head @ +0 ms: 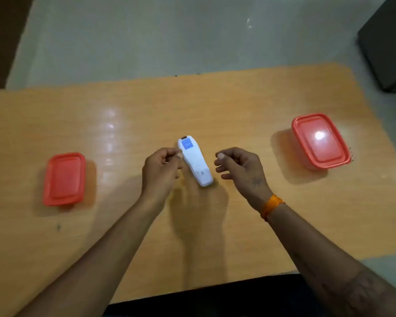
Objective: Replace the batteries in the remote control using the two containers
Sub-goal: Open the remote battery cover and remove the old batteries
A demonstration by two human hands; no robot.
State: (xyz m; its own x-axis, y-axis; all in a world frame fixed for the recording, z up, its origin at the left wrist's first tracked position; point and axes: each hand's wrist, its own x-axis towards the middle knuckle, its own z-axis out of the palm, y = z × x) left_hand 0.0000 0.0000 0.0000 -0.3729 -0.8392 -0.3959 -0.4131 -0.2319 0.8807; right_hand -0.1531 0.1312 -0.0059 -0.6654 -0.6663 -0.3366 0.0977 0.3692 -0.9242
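Observation:
A white remote control (196, 162) with a lit blue screen lies slanted at the middle of the wooden table (238, 99), screen end pointing away from me. My left hand (161, 171) is at its left edge, thumb and fingertips pinched on the side of the remote. My right hand (240, 167) hovers just right of the remote with loosely curled, spread fingers, touching nothing. A container with a red lid (64, 178) stands at the left, and a second red-lidded container (320, 140) stands at the right. Both lids are on, so their contents are hidden.
An orange band (271, 205) is on my right wrist. Beyond the table's far edge is pale floor (146, 37), with a dark object (389, 46) at the upper right. The table's near edge runs below my forearms.

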